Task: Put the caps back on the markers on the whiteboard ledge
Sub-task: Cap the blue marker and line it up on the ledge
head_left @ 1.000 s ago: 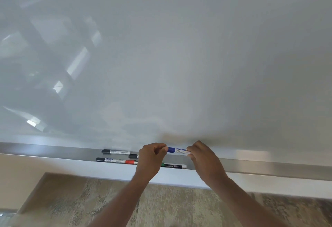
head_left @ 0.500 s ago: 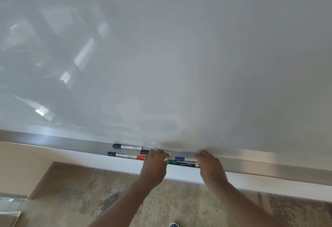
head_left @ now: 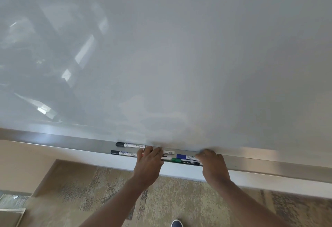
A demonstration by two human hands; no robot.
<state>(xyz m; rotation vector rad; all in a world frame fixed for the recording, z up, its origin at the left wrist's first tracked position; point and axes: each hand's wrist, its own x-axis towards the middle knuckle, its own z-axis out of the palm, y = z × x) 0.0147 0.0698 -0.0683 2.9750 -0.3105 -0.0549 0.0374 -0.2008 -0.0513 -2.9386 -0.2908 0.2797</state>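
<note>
Hands at the whiteboard ledge (head_left: 269, 162), seen from the head camera. My left hand (head_left: 149, 162) lies curled over the middle of the marker cluster; whether it grips anything I cannot tell. My right hand (head_left: 212, 163) rests at the right end of the blue marker (head_left: 186, 157), fingers bent down; its hold is likewise hidden. Blue cap seated, and the green marker (head_left: 185, 162) just in front at the ledge's front edge is capped too. Two black-capped markers (head_left: 125, 145) (head_left: 120, 153) lie toward the left; the front one's far end is covered by my left hand. I judge most caps done, perhaps one marker left beneath that hand. Ledge runs bare to both ends, the whiteboard (head_left: 179, 56) close behind.
</note>
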